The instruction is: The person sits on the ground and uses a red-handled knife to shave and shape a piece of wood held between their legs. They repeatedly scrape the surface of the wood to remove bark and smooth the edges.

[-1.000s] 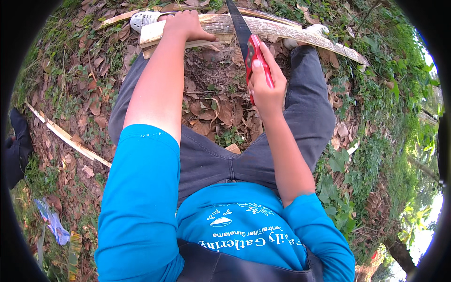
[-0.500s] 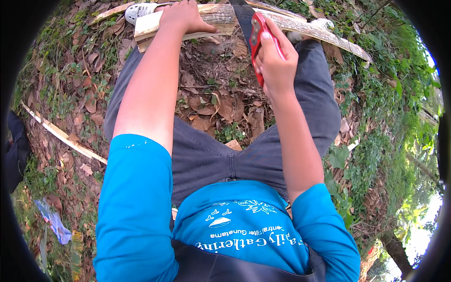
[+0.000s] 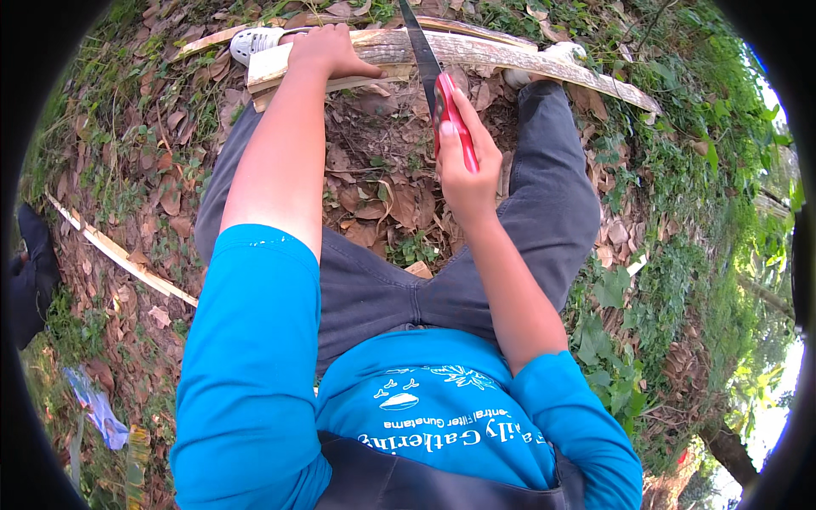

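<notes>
- A bark-mottled wooden slab [image 3: 510, 58] lay crosswise beyond the person's knees, its long axis running left to right and its squared end at the left.
- Across it, nearly at right angles, ran the dark blade [image 3: 420, 42] of a red-handled pruning saw [image 3: 444, 92], its tip out past the upper edge of the view; whether the teeth met wood could not be told.
- The left hand [image 3: 327, 53] was clamped over the slab near the squared end, fingers over the far side, thumb pointing toward the blade.
- The right hand [image 3: 467, 161] was wrapped around the saw's handle, nearer the body than the slab, which lay ahead of that grip.
- The blade crossed between the left thumb and the slab's long right-hand stretch; the left hand was the nearer to the crossing.
- A paler wood piece [image 3: 353, 82] showed beneath the slab's near edge, and a thin strip [image 3: 484, 31] lay behind it.
- White shoes flanked the work, at left [image 3: 252, 42] and right [image 3: 563, 53].
- Leaf litter [image 3: 408, 204] filled the gap between the grey trouser legs [image 3: 552, 161], below the saw arm.
</notes>
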A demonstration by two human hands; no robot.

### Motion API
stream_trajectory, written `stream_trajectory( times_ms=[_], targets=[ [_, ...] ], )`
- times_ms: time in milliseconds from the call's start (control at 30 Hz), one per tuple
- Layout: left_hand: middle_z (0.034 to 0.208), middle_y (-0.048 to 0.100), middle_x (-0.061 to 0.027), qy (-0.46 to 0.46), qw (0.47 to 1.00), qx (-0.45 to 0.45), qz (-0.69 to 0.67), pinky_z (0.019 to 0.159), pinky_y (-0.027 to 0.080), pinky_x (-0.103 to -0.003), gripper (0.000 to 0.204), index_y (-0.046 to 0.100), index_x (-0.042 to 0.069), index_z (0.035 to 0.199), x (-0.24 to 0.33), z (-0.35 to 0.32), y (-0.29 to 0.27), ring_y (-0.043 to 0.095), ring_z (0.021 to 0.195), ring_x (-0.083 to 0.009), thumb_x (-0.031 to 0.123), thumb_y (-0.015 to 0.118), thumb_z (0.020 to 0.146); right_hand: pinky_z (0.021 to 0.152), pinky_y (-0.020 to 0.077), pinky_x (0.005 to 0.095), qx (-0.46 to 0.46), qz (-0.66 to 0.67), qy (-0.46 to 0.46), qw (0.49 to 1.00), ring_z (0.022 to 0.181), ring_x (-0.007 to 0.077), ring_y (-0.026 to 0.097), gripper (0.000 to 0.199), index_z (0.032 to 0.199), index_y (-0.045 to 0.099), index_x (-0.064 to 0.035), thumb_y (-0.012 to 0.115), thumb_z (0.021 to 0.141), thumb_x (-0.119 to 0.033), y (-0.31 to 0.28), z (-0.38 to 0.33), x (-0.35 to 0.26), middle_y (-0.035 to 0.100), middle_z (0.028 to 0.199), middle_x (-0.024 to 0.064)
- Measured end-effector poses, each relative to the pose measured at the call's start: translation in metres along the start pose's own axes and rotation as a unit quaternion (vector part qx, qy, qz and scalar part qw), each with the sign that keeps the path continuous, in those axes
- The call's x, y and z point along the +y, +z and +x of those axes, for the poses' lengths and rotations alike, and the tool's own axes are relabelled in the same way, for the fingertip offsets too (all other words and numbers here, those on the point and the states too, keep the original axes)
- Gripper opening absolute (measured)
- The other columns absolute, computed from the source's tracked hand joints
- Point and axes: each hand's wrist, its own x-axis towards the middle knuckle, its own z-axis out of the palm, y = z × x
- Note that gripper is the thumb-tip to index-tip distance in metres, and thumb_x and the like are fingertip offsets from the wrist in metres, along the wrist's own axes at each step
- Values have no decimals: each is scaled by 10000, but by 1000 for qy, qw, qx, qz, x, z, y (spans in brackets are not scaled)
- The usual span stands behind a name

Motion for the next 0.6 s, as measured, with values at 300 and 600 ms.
stream_trajectory(
  times_ms=[300,600],
  targets=[
    [1434,658,-172,5,1000,9,-1,1111,501,-517,1235,615,29,1439,-2,-2,-2,622,1353,-332,925,749,600,490,370,212,-10,111,141,984,547,16,424,465,1544,541,-4,581,1096,-123,-58,-63,-76,593,833,-23],
    [1444,654,-169,8,1000,16,-19,1118,499,-495,1210,609,29,1445,5,-3,3,623,1354,-328,884,780,605,439,355,261,-31,153,147,977,495,43,424,397,1438,620,-1,615,1063,-130,30,158,25,525,665,-44]
  ],
)
